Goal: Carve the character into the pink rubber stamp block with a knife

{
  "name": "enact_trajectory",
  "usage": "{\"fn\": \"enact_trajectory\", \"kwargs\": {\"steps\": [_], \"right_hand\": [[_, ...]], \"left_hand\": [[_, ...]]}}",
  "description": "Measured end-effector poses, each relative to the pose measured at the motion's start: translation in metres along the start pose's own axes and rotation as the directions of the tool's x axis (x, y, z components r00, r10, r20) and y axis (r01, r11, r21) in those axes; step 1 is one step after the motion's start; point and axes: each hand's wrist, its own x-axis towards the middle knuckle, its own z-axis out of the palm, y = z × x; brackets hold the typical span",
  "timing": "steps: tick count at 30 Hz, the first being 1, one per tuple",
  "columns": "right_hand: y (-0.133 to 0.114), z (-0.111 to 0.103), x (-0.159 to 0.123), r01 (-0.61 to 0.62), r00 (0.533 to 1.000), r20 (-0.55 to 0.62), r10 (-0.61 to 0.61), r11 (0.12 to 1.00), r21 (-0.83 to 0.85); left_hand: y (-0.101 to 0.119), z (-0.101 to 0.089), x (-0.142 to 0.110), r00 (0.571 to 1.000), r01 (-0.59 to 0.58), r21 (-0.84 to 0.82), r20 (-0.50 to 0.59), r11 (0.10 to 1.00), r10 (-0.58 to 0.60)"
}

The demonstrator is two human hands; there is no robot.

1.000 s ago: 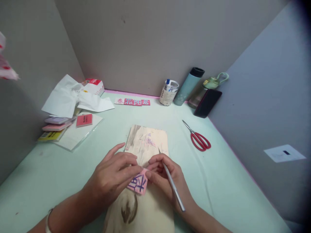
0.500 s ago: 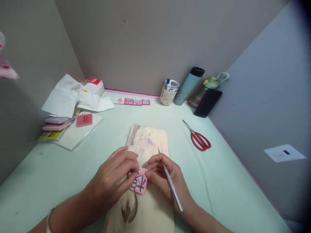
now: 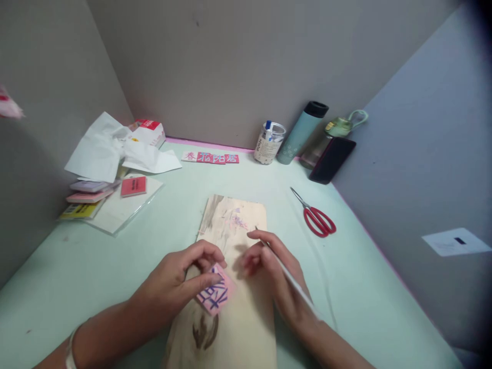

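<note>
Between thumb and fingers my left hand (image 3: 190,277) grips a small pink block (image 3: 215,298) with purple character strokes on its face, an eraser by its look. My right hand (image 3: 280,271) is closed around a slim silver craft knife (image 3: 294,284), its thin tip pointing away from me; the hand is slightly blurred. Both hands are over a pale wooden board (image 3: 246,328) with dark brown smears. Small purple and pink shavings (image 3: 239,221) lie on its far part.
Red-handled scissors (image 3: 319,220) lie to the right. At the back stand a tin can (image 3: 268,146), a teal flask (image 3: 302,134), a green-lidded bottle (image 3: 338,128) and a leaning phone (image 3: 332,161). Carved pink blocks (image 3: 210,158) form a row. Papers (image 3: 96,151) and packs (image 3: 90,197) are stacked left.
My right hand has let go of the pink block and moved to the right with the craft knife. My left hand now holds the block alone, turned and tilted slightly.
</note>
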Motion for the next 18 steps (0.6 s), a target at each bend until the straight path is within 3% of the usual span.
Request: {"fn": "enact_trajectory", "kwargs": {"steps": [4, 8, 12, 18], "right_hand": [[-0.005, -0.009, -0.003, 0.164, 0.986, 0.023, -0.163, 0.959, -0.232], [-0.010, -0.004, -0.002, 0.104, 0.994, 0.048, -0.096, 0.969, -0.226], [-0.008, 0.004, -0.002, -0.018, 1.000, 0.004, 0.019, 0.992, -0.124], [0.000, 0.007, -0.005, -0.055, 0.997, 0.051, 0.058, 0.997, -0.059]], "left_hand": [[-0.010, 0.002, 0.002, 0.966, -0.204, 0.306, -0.093, 0.930, 0.243], [-0.018, 0.006, 0.001, 0.927, -0.234, 0.512, -0.139, 0.827, 0.348], [-0.015, 0.009, -0.005, 0.936, -0.248, 0.540, -0.082, 0.804, 0.343], [-0.009, 0.009, -0.008, 0.939, -0.269, 0.468, -0.066, 0.842, 0.336]]}}
